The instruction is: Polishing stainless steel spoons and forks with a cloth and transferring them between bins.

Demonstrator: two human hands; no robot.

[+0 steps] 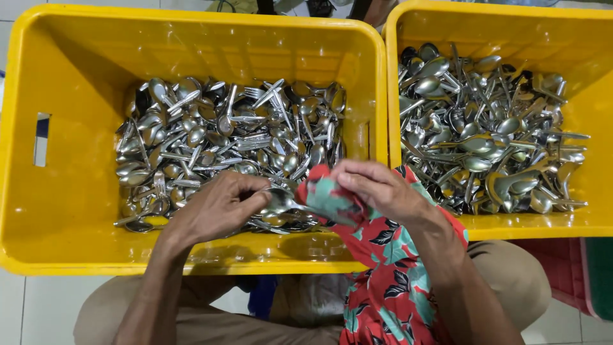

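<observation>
My left hand [217,207] pinches a metal spoon [278,199] by its bowl end over the near side of the left yellow crate [64,211]. Wrapped in a red cloth with a green and black leaf print [377,268], my right hand [380,188] grips the spoon's other end. Under both hands lies a pile of metal spoons and forks [223,140] inside the left crate.
A second yellow crate [594,115] on the right holds another heap of spoons and forks [485,128]. The two crates touch side by side. My knees in tan trousers [517,275] are below. A red crate edge [568,268] sits at the lower right, on white floor tiles.
</observation>
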